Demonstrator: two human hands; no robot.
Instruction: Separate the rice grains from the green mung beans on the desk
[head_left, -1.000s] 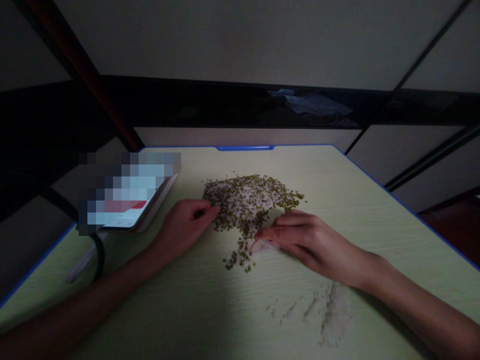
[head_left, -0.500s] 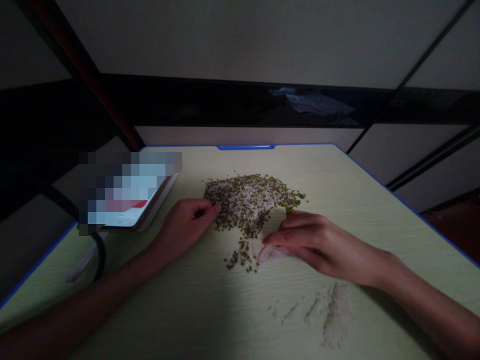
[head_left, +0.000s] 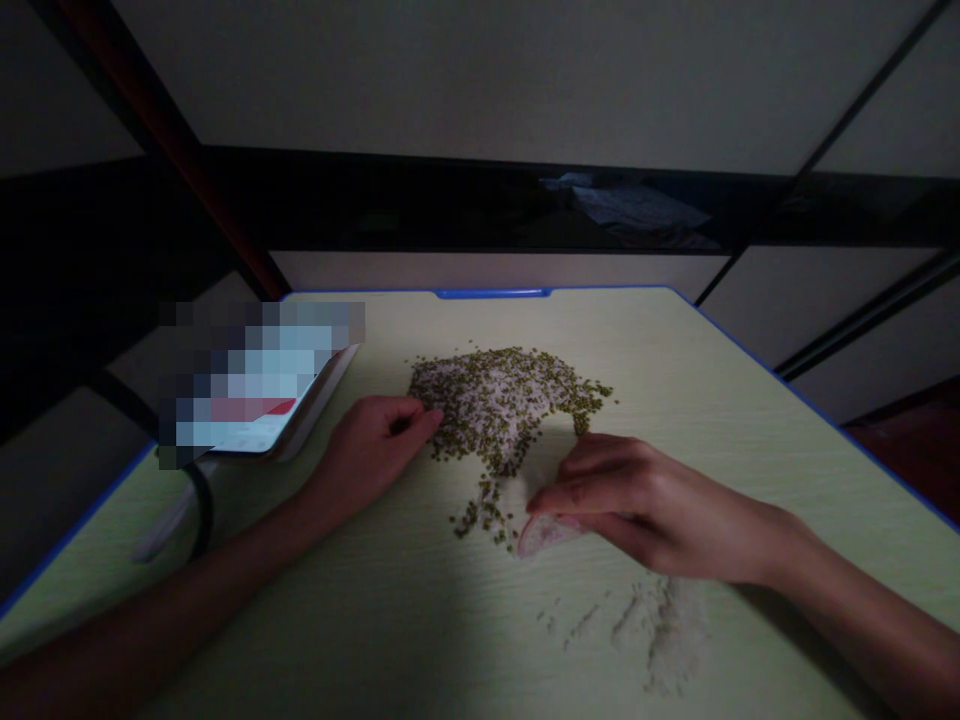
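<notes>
A spread pile of green mung beans mixed with white rice grains [head_left: 487,395] lies on the pale table. My left hand [head_left: 375,445] rests at the pile's left edge, fingers curled and thumb pressed toward the index finger; the inside of the grip is hidden. My right hand [head_left: 630,500] pinches a thin, pinkish, rounded piece [head_left: 546,536], whose exact kind I cannot make out. It is low over the table, just right of a small tail of beans and rice [head_left: 484,510]. Nearer to me lies a separate heap of white rice [head_left: 675,635], with thin trails to its left.
A lit phone or tablet [head_left: 255,400], partly pixelated, leans in a case at the table's left, a dark cable [head_left: 202,510] beside it. The table [head_left: 360,620] has a blue rim. Pale cabinet panels [head_left: 480,80] stand behind it.
My right hand has shifted slightly toward me with the pinkish piece, away from the pile, baring a little more table. My left hand stays where it was.
</notes>
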